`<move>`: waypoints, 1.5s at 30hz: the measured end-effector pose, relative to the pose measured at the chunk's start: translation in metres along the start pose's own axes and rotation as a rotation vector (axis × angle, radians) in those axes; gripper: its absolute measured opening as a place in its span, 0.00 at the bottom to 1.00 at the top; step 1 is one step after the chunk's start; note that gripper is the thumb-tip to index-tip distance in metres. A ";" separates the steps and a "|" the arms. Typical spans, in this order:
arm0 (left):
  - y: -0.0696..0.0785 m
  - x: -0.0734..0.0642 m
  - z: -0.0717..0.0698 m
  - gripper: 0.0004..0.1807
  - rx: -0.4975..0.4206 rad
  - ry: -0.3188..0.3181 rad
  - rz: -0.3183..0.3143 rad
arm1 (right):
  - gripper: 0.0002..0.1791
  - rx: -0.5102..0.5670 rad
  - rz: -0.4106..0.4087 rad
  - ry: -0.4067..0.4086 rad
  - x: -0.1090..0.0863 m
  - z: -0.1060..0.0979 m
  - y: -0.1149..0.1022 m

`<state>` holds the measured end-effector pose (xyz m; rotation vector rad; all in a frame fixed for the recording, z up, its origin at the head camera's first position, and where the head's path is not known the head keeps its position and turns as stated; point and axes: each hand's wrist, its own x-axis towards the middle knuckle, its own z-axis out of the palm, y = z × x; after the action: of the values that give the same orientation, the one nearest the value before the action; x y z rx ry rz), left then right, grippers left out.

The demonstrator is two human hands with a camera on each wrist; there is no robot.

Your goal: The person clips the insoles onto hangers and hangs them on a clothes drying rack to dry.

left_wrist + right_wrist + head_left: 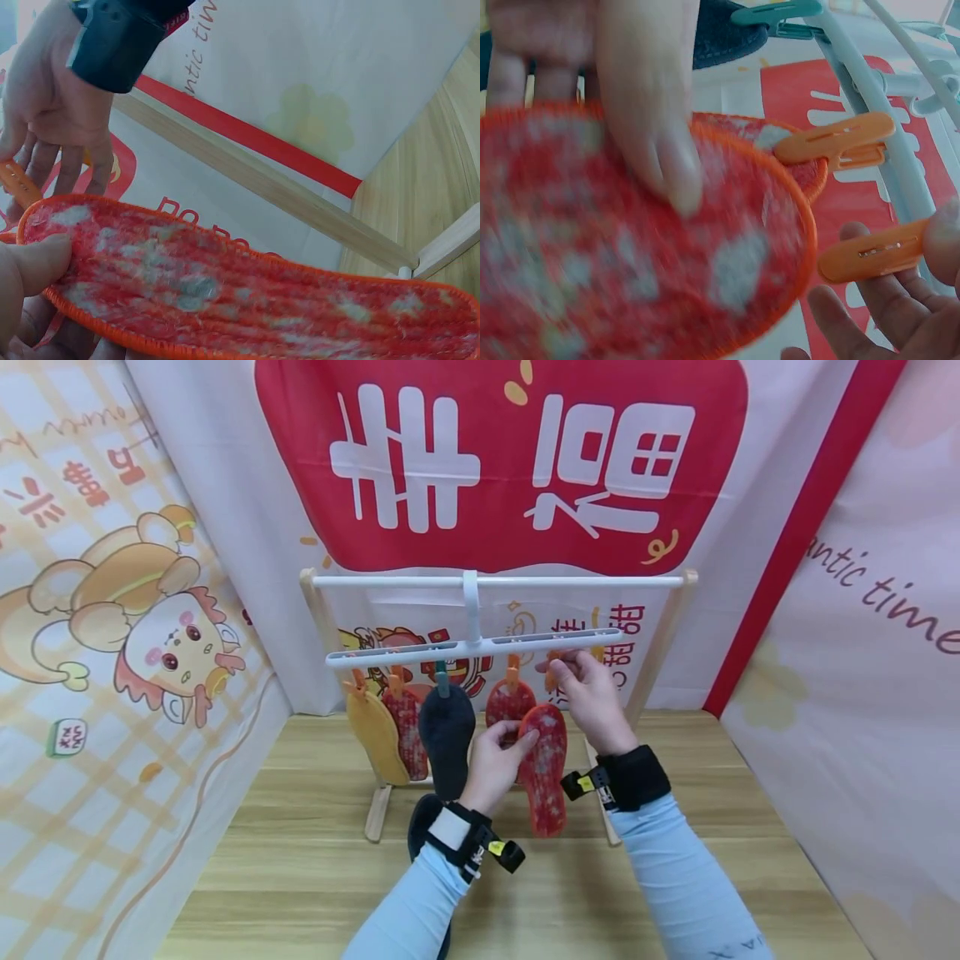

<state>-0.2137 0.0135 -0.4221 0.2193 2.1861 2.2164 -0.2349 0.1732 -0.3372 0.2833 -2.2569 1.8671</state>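
Note:
My left hand [491, 768] pinches a red mottled insole [546, 777] with orange edging near its upper end, thumb on its face. In the right wrist view its rounded end is beside an orange clothes peg [874, 251], apart from it. My right hand [596, 700] pinches that peg between thumb and fingers, under the right part of a white hanger [420, 653]. Pegged along the hanger are a yellow insole [377, 737], a red insole [407, 727], a dark insole [447, 735] and another red insole [510, 697], partly hidden by my left hand.
The hanger hooks over the white bar [577, 582] of a wooden-legged rack [663, 643] on a wood-grain table [300, 868]. Another dark insole [422, 818] lies below my left wrist, partly covered. Printed cloth walls [840, 693] stand behind and at both sides.

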 end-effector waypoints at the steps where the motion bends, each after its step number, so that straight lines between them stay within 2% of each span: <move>1: -0.004 0.003 0.002 0.15 -0.009 0.014 -0.002 | 0.19 0.002 0.005 0.011 -0.001 0.001 0.000; 2: -0.008 0.006 0.003 0.15 -0.012 0.029 -0.005 | 0.19 0.002 0.009 0.021 -0.001 0.002 0.000; 8: -0.003 0.008 0.006 0.13 0.017 0.092 0.006 | 0.20 0.009 0.021 0.057 -0.001 0.005 0.002; 15: 0.002 0.011 0.011 0.12 0.023 0.108 0.039 | 0.20 0.021 0.048 0.067 -0.001 0.006 0.001; 22: 0.007 0.013 0.014 0.11 0.033 0.128 0.073 | 0.20 0.022 0.026 0.077 -0.001 0.005 0.000; 28: 0.010 0.014 0.017 0.11 0.026 0.134 0.060 | 0.20 -0.003 0.012 0.093 -0.002 0.004 0.000; 35: 0.015 0.016 0.022 0.11 -0.038 0.172 0.025 | 0.19 0.006 0.002 0.113 -0.002 0.006 -0.001; 39: 0.018 0.019 0.024 0.12 -0.064 0.189 0.029 | 0.19 0.000 0.016 0.134 -0.002 0.008 -0.002; 43: 0.020 0.020 0.026 0.13 -0.071 0.185 0.036 | 0.20 0.006 0.011 0.131 -0.003 0.008 -0.003; 45: 0.019 0.020 0.026 0.13 -0.035 0.161 0.037 | 0.20 0.021 0.001 0.133 -0.004 0.007 -0.003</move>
<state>-0.2291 0.0414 -0.4011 0.0834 2.2355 2.3675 -0.2302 0.1655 -0.3371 0.1554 -2.1516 1.8527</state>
